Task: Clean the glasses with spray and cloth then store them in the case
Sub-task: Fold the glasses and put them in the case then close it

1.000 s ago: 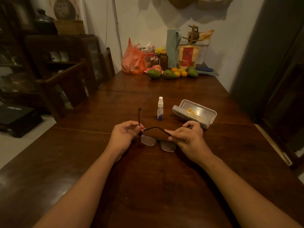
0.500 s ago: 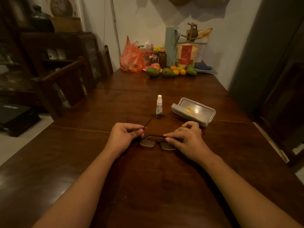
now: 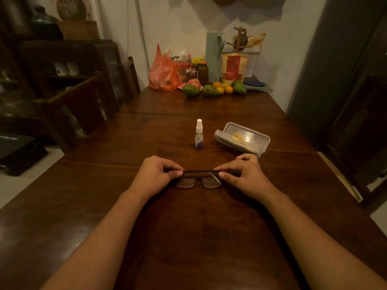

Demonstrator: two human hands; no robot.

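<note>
Glasses (image 3: pixel 198 181): dark frame, clear lenses, temples folded across the top, lying crosswise on the near side of the spray bottle (image 3: pixel 199 133). The bottle is small and clear with a white nozzle and blue base, standing upright. Case (image 3: pixel 227 141): grey hard shell, open, just right of the bottle (something yellow inside, possibly the cloth).

A dark wooden table (image 3: pixel 188 237) spreads under the grip. Far beyond the grip, by the wall, sit an orange plastic bag (image 3: pixel 164 75), green fruits (image 3: pixel 190 90) (kind unclear), small oranges (image 3: pixel 228 90) and a pale jug (image 3: pixel 212 57). A wooden chair (image 3: pixel 73 89) stands off to the grip's left.
</note>
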